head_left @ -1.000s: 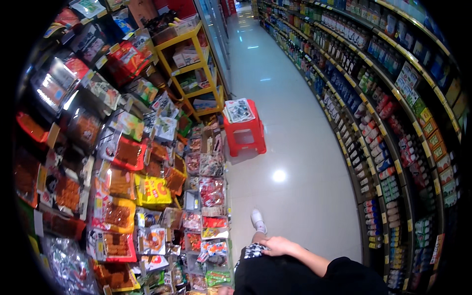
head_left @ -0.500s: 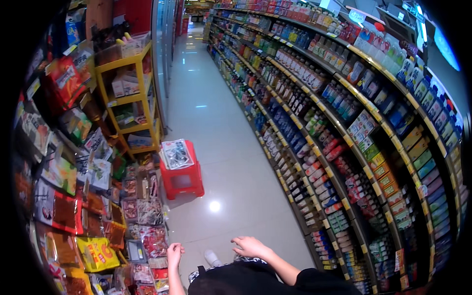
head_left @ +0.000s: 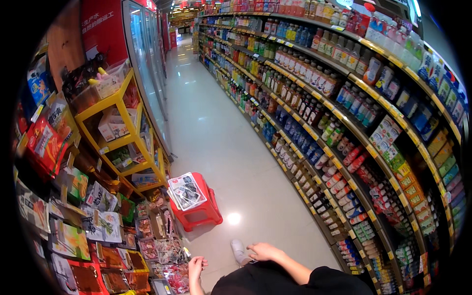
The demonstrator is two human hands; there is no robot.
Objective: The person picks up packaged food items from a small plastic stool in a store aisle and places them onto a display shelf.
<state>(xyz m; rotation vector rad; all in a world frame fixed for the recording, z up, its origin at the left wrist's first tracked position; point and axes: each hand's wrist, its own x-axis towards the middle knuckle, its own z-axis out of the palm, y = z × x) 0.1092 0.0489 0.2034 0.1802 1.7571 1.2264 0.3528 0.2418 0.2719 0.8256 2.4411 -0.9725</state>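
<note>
My left hand (head_left: 197,267) is low in the middle, its fingers curled in and nothing seen in them. It hangs beside bins of small packaged snacks (head_left: 170,251) on the left, and I cannot tell that it touches them. A small pale tag-like thing (head_left: 187,252) shows just beyond its fingers. My right hand (head_left: 264,252) hovers in front of my body, fingers loosely stretched out and holding nothing. Ahead of both hands stands a red plastic stool (head_left: 199,215), with flat printed packets or papers (head_left: 187,191) lying on its seat.
A yellow tiered rack (head_left: 130,142) stands left, beyond shelves of bagged food (head_left: 101,223). Glass-door coolers (head_left: 140,44) line the aisle farther on. Long shelves of bottles and cartons (head_left: 314,83) run along the right. The pale tiled floor (head_left: 206,132) stretches ahead between them.
The view has shifted, and the stool and yellow rack appear closer and lower. My foot shows farther forward. Both hands sit slightly more to the right and lower in the picture.
</note>
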